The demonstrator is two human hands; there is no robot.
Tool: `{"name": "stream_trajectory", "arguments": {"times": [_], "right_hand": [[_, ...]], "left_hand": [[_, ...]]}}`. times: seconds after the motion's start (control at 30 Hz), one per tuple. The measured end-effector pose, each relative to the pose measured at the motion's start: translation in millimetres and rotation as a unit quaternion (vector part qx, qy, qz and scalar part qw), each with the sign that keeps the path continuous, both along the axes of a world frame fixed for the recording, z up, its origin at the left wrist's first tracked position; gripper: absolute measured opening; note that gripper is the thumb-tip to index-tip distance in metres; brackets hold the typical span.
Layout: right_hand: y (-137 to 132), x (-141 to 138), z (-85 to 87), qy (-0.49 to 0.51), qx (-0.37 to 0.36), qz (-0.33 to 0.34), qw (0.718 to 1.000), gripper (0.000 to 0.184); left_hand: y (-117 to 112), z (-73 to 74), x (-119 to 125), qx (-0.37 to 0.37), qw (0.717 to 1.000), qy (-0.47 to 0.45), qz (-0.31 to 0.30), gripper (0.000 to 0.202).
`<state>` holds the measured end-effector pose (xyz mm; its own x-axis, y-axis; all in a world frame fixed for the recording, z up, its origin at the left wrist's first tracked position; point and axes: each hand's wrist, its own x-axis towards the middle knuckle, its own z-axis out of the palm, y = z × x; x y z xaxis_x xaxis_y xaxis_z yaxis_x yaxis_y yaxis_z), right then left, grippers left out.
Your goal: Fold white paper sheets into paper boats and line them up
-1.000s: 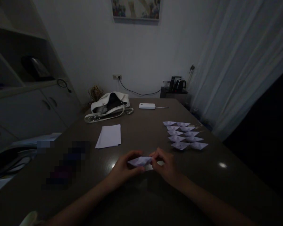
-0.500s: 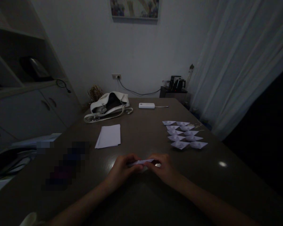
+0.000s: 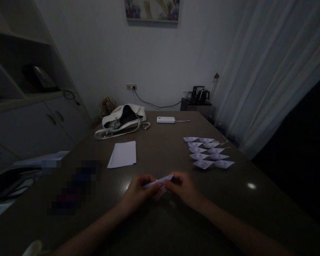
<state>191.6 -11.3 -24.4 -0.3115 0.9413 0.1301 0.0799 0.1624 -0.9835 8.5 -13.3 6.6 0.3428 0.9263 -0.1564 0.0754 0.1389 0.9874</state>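
Observation:
Between my two hands is a small folded white paper boat (image 3: 164, 179), tilted with its right tip pointing up. My left hand (image 3: 139, 191) pinches its left side, thumb in front and fingers behind. My right hand (image 3: 183, 188) is closed on the right part, thumb and fingers near the middle fold. Fingers cover much of the paper's lower side. To the right, several finished paper boats (image 3: 203, 164) stand in two columns on the table. Left of centre lies a stack of white paper sheets (image 3: 123, 154).
A white handbag (image 3: 125, 117) with its strap lies at the table's far left. A white power bank (image 3: 165, 120) with a short cable is at the far edge. The brown table (image 3: 160, 227) reflects light. A blurred patch (image 3: 74, 188) covers something at left.
The paper boat has tilted, its right tip now higher. My right hand has shifted slightly left and up; the boats, sheets and bag stay where they were.

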Motion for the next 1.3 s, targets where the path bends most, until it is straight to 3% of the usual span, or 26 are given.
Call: {"name": "stream_trajectory", "arguments": {"times": [0.13, 0.23, 0.37, 0.5, 0.6, 0.9, 1.13, 1.3], "right_hand": [[4, 6, 4.7, -0.041, 0.095, -0.005, 0.995, 0.011], [4, 9, 8.0, -0.048, 0.119, -0.001, 0.992, 0.003], [4, 7, 4.9, -0.005, 0.059, 0.015, 0.998, 0.01], [6, 1, -5.6, 0.078, -0.041, 0.001, 0.996, 0.033], [7, -1, -12.0, 0.112, -0.088, -0.014, 0.99, 0.04], [3, -3, -7.4, 0.129, -0.108, -0.008, 0.986, 0.036], [-3, -8, -0.1, 0.171, -0.141, 0.089, 0.971, 0.034], [-2, -10, -3.5, 0.202, -0.153, 0.066, 0.965, 0.034]], "left_hand": [[7, -9.5, -3, -0.063, 0.994, -0.067, -0.061, 0.051], [10, -15.0, -7, -0.079, 0.992, -0.056, -0.085, 0.045], [10, -17.3, -12, -0.066, 0.992, -0.025, -0.104, 0.035], [11, -20.0, -13, -0.069, 0.995, -0.023, -0.072, 0.035], [13, -20.6, -12, -0.06, 0.997, -0.012, -0.052, 0.033], [10, -16.4, -8, -0.065, 0.996, -0.027, -0.056, 0.027], [3, -18.2, -7, -0.083, 0.979, -0.074, -0.172, 0.026], [1, -19.5, -2, -0.099, 0.981, -0.12, -0.117, 0.03]]}}
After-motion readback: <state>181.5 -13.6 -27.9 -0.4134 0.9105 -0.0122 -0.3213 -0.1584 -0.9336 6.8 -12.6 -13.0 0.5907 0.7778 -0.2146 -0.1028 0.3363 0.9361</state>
